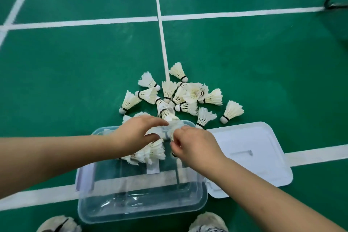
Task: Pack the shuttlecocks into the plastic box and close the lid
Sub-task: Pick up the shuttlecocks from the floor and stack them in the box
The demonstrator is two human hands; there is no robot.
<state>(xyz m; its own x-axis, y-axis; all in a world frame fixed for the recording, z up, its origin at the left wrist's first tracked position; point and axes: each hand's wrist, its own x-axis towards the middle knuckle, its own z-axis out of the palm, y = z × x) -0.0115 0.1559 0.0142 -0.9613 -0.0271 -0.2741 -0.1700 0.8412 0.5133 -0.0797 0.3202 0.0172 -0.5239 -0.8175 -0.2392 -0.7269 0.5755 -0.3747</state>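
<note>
Few shuttlecocks (150, 151) inside clear plastic box (141, 201) on green floor (75, 81); most (180, 96) heaped just beyond. Left hand (135, 133) and right hand (194, 143) over far rim, both gripping one blurred shuttlecock. Lid (250, 156) off, beside box. Packing barely begun.

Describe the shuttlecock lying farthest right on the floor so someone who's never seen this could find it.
Start at the clear box on the green floor, then look right to its white lid. Just beyond the lid's far edge lies one shuttlecock, cork toward the lid. Unlike the pile to its left, it lies alone, touching nothing.
</note>
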